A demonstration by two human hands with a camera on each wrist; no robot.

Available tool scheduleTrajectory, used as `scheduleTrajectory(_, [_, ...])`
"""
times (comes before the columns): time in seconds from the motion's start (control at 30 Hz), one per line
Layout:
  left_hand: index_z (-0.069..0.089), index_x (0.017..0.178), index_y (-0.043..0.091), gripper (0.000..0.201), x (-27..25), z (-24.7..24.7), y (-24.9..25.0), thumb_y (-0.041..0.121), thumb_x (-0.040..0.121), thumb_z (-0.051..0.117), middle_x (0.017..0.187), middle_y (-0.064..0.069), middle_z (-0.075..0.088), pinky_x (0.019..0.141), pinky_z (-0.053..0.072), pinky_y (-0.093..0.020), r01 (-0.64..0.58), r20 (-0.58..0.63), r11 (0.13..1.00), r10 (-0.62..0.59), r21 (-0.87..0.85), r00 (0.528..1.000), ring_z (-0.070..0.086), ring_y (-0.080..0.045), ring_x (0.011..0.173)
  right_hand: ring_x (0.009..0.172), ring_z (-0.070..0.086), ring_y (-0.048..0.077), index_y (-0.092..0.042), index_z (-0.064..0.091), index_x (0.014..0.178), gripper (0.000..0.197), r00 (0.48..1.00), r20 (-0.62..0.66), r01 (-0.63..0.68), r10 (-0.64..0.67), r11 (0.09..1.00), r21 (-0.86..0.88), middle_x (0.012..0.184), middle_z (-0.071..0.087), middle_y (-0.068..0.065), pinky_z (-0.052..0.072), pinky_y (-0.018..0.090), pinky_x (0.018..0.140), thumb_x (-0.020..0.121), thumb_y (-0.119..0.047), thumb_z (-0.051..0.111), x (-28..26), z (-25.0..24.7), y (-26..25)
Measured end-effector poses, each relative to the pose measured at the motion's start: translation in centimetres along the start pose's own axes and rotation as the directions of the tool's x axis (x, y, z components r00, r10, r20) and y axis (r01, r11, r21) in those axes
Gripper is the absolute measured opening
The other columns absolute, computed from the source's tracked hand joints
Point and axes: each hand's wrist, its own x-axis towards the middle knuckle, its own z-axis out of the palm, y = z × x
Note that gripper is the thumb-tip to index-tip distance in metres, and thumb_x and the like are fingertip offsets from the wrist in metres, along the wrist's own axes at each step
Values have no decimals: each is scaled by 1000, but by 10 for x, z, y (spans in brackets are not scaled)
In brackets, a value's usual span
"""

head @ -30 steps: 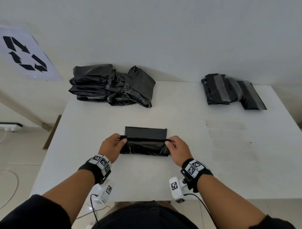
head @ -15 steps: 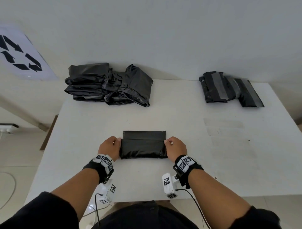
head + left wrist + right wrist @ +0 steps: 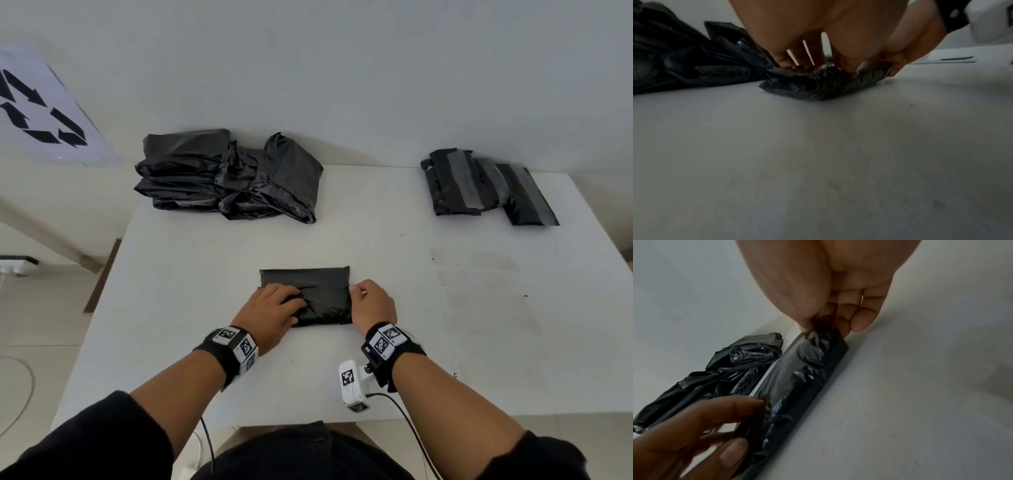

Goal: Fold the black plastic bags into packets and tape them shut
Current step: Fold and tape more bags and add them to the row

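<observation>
A folded black bag point(image 3: 322, 291) lies flat in the middle of the white table point(image 3: 445, 342). My left hand point(image 3: 291, 306) lies over its left part, straight fingers pressing the crumpled plastic down. In the left wrist view these fingers point(image 3: 797, 55) bear on the bag point(image 3: 818, 86). My right hand point(image 3: 356, 294) is at the bag's right end. The right wrist view shows that hand point(image 3: 822, 326) pinching the end of the bag point(image 3: 807, 378) between thumb and fingers, with the left hand point(image 3: 715, 426) resting on the far end.
A loose heap of black bags point(image 3: 229, 178) sits at the table's back left. Several taped packets point(image 3: 479, 185) lie at the back right. A recycling sign point(image 3: 37, 113) hangs on the left wall. A socket strip point(image 3: 13, 265) lies on the floor to the left.
The near half of the bag was folded over and laid flat. My left hand then moved from the bag's left end onto its top; the right hand stayed at the right end.
</observation>
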Motion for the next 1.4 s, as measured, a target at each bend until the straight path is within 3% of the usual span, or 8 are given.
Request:
scheduleTrajectory(0.17, [60,127,13,49,6,0,-3,16,79,75,137,-9,54,100,48,-45,117,73,992,-114,-46,991,52,-32,122,117,52,28,-16,56,131,33,869,-171,435,-464,882,-180,128,59,6,46,43,96,100,-20,46,-5,-1,-6])
scheduleTrajectory(0.27, [31,150,9,61,7,8,0,23,95,54,159,-8,23,120,23,-41,195,173,980,-187,-32,967,21,-29,147,137,41,27,-18,47,142,43,621,134,758,-772,548,-354,147,48,8,35,47,113,102,-31,40,-14,17,-12])
scheduleTrajectory(0.33, [3,153,11,62,5,13,0,37,101,26,159,-1,-6,123,1,-36,228,275,974,-216,-13,937,-7,-21,150,146,28,26,-20,37,150,52,561,335,813,-757,428,-394,156,36,7,21,46,120,103,-41,30,-17,32,-10])
scheduleTrajectory(0.43, [-12,148,17,70,-1,16,-3,52,89,-1,158,2,-19,120,-10,-36,235,333,972,-227,17,915,-23,-20,146,151,14,26,-15,27,155,64,596,452,797,-663,420,-435,162,25,8,4,44,122,101,-49,21,-12,41,-3])
scheduleTrajectory(0.67, [-18,148,16,86,-9,20,-15,67,81,2,154,1,-29,118,-11,-32,378,350,917,-313,-132,883,-30,-21,143,149,-20,18,-13,-6,157,73,756,465,638,-460,675,-371,164,-16,6,-10,35,123,104,-51,28,-2,22,16])
scheduleTrajectory(0.9, [-20,151,13,108,-13,16,-15,78,66,-30,158,-3,-24,114,-18,-54,461,377,883,-456,81,806,-29,-16,140,150,-21,24,-15,-12,156,85,861,408,489,-305,716,-498,165,-9,-1,-21,51,117,94,-69,10,-5,17,23])
scheduleTrajectory(1.17, [-21,152,23,103,-22,2,-22,85,76,10,163,3,-12,114,-15,-60,509,363,860,-488,44,794,-28,-22,145,149,-23,22,-24,-13,156,102,909,316,394,-272,809,-436,164,-18,7,-11,49,120,81,-86,20,-8,2,26])
scheduleTrajectory(1.4, [-6,155,20,114,-29,1,-25,91,67,1,163,-2,-15,118,-7,-56,553,335,833,-531,37,778,-22,-24,147,149,-22,23,-26,-9,157,106,903,324,403,-284,821,-404,164,-17,8,-8,49,120,73,-89,5,-14,9,24])
